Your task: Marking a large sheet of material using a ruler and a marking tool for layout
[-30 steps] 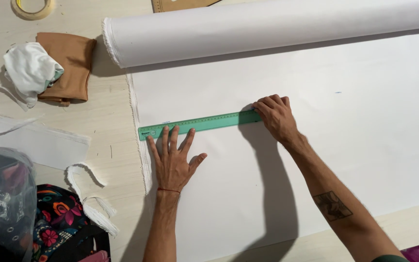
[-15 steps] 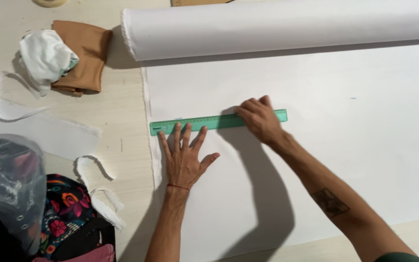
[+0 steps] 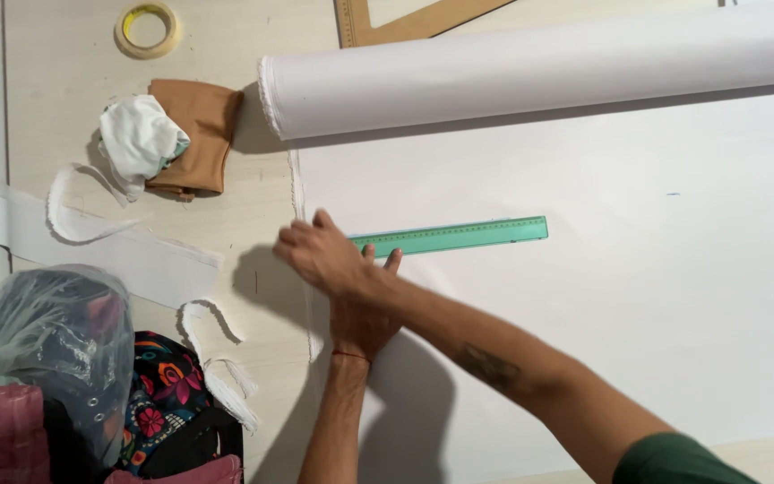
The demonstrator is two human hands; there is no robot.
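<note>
One green see-through ruler (image 3: 450, 236) lies flat on the white fabric (image 3: 602, 296) spread over the counter (image 3: 73, 108), its left end just beside both hands. The right hand (image 3: 320, 255), fingers loosely curled and holding nothing, crosses above the left hand (image 3: 362, 314), which presses flat, fingers spread, on the fabric below the ruler's left end.

I'm at a sewing workshop's cutting table (image 3: 73, 108): a roll of white fabric (image 3: 539, 67) spreads over it, a green ruler (image 3: 459, 236) on the cloth, tape roll (image 3: 147, 29) at the far left corner, fabric scraps (image 3: 127, 242) along the left edge.
</note>
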